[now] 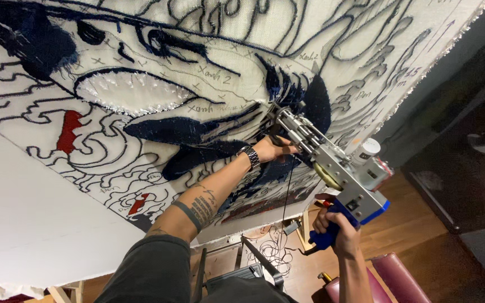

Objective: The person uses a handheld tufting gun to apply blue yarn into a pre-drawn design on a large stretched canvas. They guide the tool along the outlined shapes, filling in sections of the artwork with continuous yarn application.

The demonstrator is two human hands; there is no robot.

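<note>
A large white cloth (237,84) stretched on a frame fills the view, drawn over with black outlines and partly filled with dark blue, white and red tufted patches. My right hand (338,230) grips the blue handle of a silver tufting gun (332,163). Its needle end presses against a dark blue patch (304,98) on the cloth. My left hand (273,148), with a dark wristband, holds the gun's front part close to the cloth. A dark yarn strand (285,191) hangs down from the gun.
Wooden frame legs (304,224) and a brown wooden floor (416,219) lie below. A maroon padded seat (391,280) sits near my right forearm. A dark cabinet (461,151) stands at the right. Loose yarn lies on the floor under the frame.
</note>
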